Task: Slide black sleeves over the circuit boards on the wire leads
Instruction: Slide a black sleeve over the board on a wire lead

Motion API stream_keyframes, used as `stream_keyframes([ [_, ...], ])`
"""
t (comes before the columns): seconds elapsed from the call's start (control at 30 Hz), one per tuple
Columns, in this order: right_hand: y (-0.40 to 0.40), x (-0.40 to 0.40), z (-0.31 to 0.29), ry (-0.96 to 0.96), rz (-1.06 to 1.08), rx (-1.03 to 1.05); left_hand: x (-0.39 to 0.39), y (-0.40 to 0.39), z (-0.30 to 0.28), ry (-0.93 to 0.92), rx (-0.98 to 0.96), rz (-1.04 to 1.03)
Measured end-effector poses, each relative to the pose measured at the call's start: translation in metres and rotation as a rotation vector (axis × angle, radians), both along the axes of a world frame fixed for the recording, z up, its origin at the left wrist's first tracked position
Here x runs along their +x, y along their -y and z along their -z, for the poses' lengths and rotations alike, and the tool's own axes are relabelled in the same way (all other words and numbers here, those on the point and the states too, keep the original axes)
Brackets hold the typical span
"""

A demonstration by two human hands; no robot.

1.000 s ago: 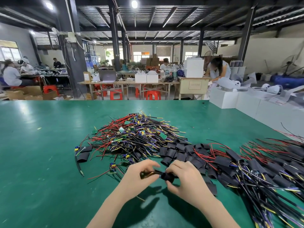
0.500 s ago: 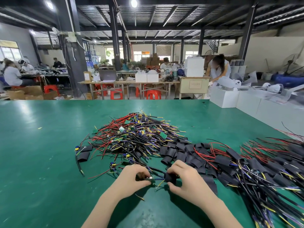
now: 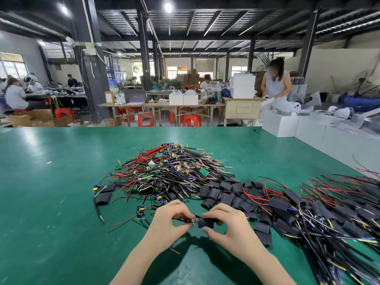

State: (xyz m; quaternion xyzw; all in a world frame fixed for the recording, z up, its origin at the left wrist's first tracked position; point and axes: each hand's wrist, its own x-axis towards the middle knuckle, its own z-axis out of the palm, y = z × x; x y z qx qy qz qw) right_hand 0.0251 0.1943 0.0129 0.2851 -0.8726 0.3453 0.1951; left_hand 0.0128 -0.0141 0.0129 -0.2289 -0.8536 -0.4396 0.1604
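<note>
Hands meet just above the near edge of the green table [image 3: 51,202], close to its middle. My left hand [image 3: 168,225] has its fingers curled, thumb and fingertips pinching a small circuit board on thin wire leads [image 3: 190,220]; only a sliver of the board shows between the two hands, and I cannot tell how much of it lies inside the sleeve. My right hand [image 3: 228,227] is curled too, thumb below and fingers above, gripping a short black flattened tube sleeve [image 3: 205,222] whose open end meets the board's end.

Behind the hands, toward the middle of the table, lies a tangled heap of bare green circuit boards with red, black and yellow leads [image 3: 164,171]. To its right, a loose cluster of empty black sleeves [image 3: 224,194] sits just beside the heap. Further right, running to the table's right edge, spreads a pile of boards already covered in black sleeves, with their wires trailing [image 3: 329,214]. Near the heap's left side two stray black sleeves [image 3: 104,194] lie on the green surface, with a small board with blue and yellow parts [image 3: 140,210] just left of my left hand.

Beyond the far edge of the table I see white boxes [image 3: 287,124] at the right, red plastic stools [image 3: 146,120], and people working at other tables.
</note>
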Motion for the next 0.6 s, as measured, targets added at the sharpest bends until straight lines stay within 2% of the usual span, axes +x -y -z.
stream_keyframes([
  [0.13,0.001,0.0,-0.001,0.0,-0.005,-0.062,0.002,-0.003,-0.003,-0.081,0.021,-0.013],
  [0.4,0.003,-0.003,-0.003,0.132,0.055,-0.419,0.007,-0.01,-0.011,-0.265,0.078,-0.017],
  [0.5,0.002,-0.002,-0.006,0.15,0.027,-0.462,0.005,-0.01,-0.011,-0.22,0.156,-0.001],
  [0.6,0.003,-0.001,-0.008,0.082,0.023,-0.397,0.002,-0.005,-0.008,-0.113,0.227,0.04],
])
